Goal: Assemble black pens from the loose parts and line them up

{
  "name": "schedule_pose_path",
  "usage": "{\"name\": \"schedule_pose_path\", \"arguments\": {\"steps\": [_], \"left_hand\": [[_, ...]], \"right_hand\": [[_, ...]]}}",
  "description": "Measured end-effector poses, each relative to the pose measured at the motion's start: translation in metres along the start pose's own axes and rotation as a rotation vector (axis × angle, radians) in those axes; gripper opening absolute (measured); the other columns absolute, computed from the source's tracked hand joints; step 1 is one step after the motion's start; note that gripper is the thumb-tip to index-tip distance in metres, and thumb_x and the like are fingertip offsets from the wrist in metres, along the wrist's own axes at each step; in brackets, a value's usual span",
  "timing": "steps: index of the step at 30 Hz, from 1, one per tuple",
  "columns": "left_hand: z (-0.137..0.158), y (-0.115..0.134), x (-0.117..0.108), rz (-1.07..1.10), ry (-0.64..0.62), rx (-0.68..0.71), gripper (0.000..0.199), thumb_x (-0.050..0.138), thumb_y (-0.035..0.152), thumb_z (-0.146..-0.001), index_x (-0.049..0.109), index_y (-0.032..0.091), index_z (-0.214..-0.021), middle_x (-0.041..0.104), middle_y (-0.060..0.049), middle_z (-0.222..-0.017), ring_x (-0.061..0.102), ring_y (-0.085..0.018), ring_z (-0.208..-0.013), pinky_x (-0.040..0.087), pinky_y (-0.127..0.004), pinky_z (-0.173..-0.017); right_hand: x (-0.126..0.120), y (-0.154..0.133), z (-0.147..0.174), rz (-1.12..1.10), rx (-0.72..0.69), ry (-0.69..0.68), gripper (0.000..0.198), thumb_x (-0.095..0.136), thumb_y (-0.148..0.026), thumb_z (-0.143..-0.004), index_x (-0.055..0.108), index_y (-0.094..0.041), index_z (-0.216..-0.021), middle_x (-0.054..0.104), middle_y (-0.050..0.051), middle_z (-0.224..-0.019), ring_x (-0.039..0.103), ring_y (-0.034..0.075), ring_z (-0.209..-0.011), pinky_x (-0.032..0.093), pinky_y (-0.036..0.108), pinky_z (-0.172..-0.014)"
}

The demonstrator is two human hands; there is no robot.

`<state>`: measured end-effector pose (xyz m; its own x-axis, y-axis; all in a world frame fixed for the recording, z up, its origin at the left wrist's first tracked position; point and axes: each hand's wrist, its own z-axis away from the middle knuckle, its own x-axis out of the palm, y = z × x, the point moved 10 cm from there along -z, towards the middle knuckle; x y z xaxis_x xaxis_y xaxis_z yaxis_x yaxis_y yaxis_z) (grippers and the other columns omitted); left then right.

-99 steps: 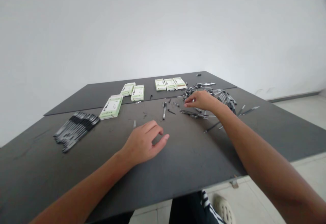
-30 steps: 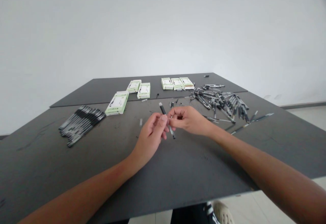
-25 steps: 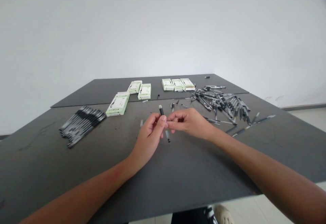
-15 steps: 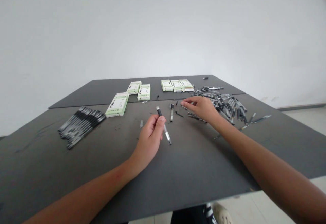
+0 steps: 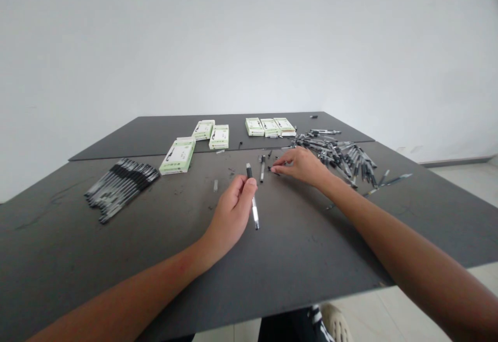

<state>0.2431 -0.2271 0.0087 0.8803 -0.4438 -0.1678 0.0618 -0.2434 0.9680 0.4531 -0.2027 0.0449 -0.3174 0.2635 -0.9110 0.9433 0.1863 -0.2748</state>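
Observation:
Held between the thumb and fingers of my left hand (image 5: 232, 204) is a pen (image 5: 254, 212) with a black grip and a clear, silvery barrel, tilted above the table. My right hand (image 5: 301, 165) is pinched at the table surface on a small black pen cap (image 5: 270, 168), partly hidden by the fingertips. Between the two hands another pen (image 5: 262, 169) lies on the table. Just beyond my right hand spreads a loose heap of pens (image 5: 342, 158).
On the left, several pens lie side by side in a row (image 5: 120, 189). Green-and-white boxes stand farther back, a near one (image 5: 178, 156) and others such as the right-hand box (image 5: 284, 126). A small clear piece (image 5: 215, 185) lies on the dark table (image 5: 295, 259).
My right hand has moved left and down onto the small black cap. The pen in my left hand has turned more upright and shifted slightly.

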Motion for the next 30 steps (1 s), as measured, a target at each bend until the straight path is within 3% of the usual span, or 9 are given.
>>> {"name": "schedule_pose_path", "arguments": {"steps": [3, 5, 9, 14, 19, 30], "left_hand": [[0.0, -0.001, 0.002, -0.013, -0.014, 0.002, 0.039, 0.051, 0.056, -0.108, 0.052, 0.024, -0.087, 0.043, 0.005, -0.072, 0.043, -0.014, -0.062, 0.036, -0.025, -0.055], [0.0, 0.0, 0.003, -0.028, -0.025, -0.001, 0.039, 0.051, 0.055, -0.108, 0.05, 0.024, -0.085, 0.042, 0.006, -0.071, 0.042, -0.014, -0.061, 0.035, -0.025, -0.055], [0.001, 0.001, 0.005, -0.05, -0.037, -0.015, 0.038, 0.051, 0.054, -0.108, 0.051, 0.024, -0.085, 0.042, 0.006, -0.068, 0.041, -0.014, -0.059, 0.035, -0.026, -0.055], [0.004, 0.0, 0.011, -0.062, -0.077, -0.014, 0.039, 0.052, 0.055, -0.107, 0.05, 0.024, -0.083, 0.043, 0.006, -0.066, 0.041, -0.013, -0.058, 0.036, -0.026, -0.055], [0.006, -0.002, 0.015, -0.067, -0.113, -0.013, 0.041, 0.052, 0.058, -0.107, 0.05, 0.024, -0.084, 0.043, 0.006, -0.067, 0.041, -0.013, -0.057, 0.036, -0.025, -0.053], [0.007, -0.006, 0.019, -0.101, -0.165, -0.038, 0.042, 0.054, 0.058, -0.106, 0.049, 0.024, -0.082, 0.042, 0.006, -0.067, 0.04, -0.013, -0.056, 0.036, -0.024, -0.051]], "right_hand": [[-0.006, -0.004, 0.0, 0.031, -0.022, 0.013, 0.026, 0.076, -0.048, -0.096, 0.09, -0.027, -0.104, 0.086, 0.006, -0.109, 0.075, 0.025, -0.102, 0.049, 0.035, -0.097], [-0.013, 0.008, 0.001, 0.053, 0.046, -0.008, 0.027, 0.077, -0.049, -0.094, 0.09, -0.027, -0.104, 0.086, 0.005, -0.107, 0.075, 0.026, -0.1, 0.05, 0.035, -0.092], [-0.031, 0.047, 0.013, 0.074, 0.214, -0.152, 0.023, 0.081, -0.047, -0.089, 0.091, -0.031, -0.102, 0.086, 0.002, -0.094, 0.076, 0.024, -0.089, 0.051, 0.033, -0.079], [-0.046, 0.077, 0.031, 0.061, 0.292, -0.305, 0.019, 0.085, -0.041, -0.083, 0.091, -0.032, -0.098, 0.086, -0.002, -0.092, 0.078, 0.023, -0.087, 0.054, 0.033, -0.08], [-0.038, 0.077, 0.036, 0.016, 0.268, -0.4, 0.014, 0.086, -0.04, -0.083, 0.091, -0.032, -0.093, 0.087, -0.001, -0.093, 0.079, 0.024, -0.086, 0.055, 0.033, -0.079], [-0.029, 0.071, 0.028, 0.077, 0.258, -0.351, 0.014, 0.083, -0.04, -0.087, 0.091, -0.029, -0.089, 0.085, 0.002, -0.085, 0.077, 0.024, -0.082, 0.05, 0.033, -0.073]]}}
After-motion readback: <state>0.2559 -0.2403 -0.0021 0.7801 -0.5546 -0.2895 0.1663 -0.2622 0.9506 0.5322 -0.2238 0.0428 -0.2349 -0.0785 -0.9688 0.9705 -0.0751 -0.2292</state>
